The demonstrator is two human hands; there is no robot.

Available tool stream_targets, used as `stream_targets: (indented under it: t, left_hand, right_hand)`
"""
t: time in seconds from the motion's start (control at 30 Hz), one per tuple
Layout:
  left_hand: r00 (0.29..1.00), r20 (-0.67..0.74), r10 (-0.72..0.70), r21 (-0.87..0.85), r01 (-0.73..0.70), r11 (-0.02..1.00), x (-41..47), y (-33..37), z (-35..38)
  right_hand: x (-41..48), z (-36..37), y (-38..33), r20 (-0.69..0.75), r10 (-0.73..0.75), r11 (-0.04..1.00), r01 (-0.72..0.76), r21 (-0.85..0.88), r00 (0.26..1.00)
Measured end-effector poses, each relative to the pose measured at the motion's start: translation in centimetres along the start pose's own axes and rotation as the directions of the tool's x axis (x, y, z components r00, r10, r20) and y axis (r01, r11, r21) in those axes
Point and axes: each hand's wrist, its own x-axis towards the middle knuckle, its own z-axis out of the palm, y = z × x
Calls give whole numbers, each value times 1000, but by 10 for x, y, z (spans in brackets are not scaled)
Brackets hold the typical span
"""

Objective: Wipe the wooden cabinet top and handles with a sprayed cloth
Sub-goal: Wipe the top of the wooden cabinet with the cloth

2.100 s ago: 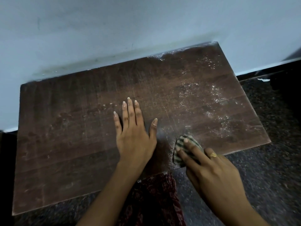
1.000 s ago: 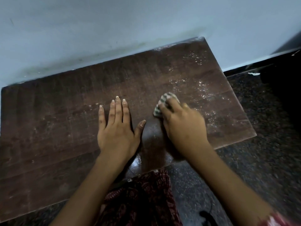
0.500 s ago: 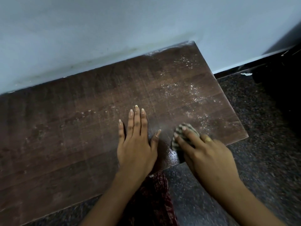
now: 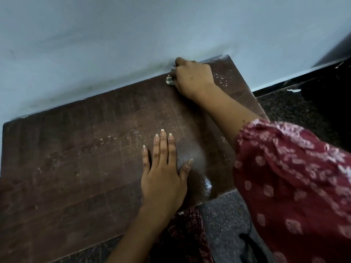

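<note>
a: pressing my right hand (image 4: 192, 77) down at the far edge of the cabinet top (image 4: 85, 158), right where it meets the pale wall (image 4: 133, 35). its fingers are bunched tight around the cloth (image 4: 169, 80), and only a striped corner pokes out on the left.

b: and your left hand (image 4: 163, 171)?

a: flat on the wood near the front edge, fingers spread, holding nothing. my two hands are well apart.

b: any tubs, labels, writing?

a: none i can see. just white specks beside my right hand, a wet shine near my left thumb, my red patterned sleeve (image 4: 292, 186) and the dark speckled floor (image 4: 226, 221).
</note>
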Motion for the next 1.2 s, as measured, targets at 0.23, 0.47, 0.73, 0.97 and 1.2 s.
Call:
stream_targets:
  t: [0.23, 0.47, 0.73, 0.97, 1.2]
  left_hand:
    - [1000, -26, -9, 3, 9, 1000, 1, 0, -1]
    - [999, 42, -25, 44, 23, 999, 3, 9, -9]
    - [998, -3, 61, -116, -61, 991, 11, 35, -10]
    - [998, -43, 42, -107, -46, 993, 23, 47, 10]
    - [995, -94, 42, -67, -49, 997, 23, 47, 17]
  right_hand:
    - [-41, 5, 7, -69, 36, 999, -38, -21, 997]
    - [-181, 1, -5, -83, 54, 998, -56, -21, 995]
    - [-297, -8, -3, 100, 105, 994, -105, -1, 989]
    - [-263, -8, 19, 16, 108, 994, -108, 10, 994]
    - [-148, 0, 31, -52, 44, 996, -48, -75, 998]
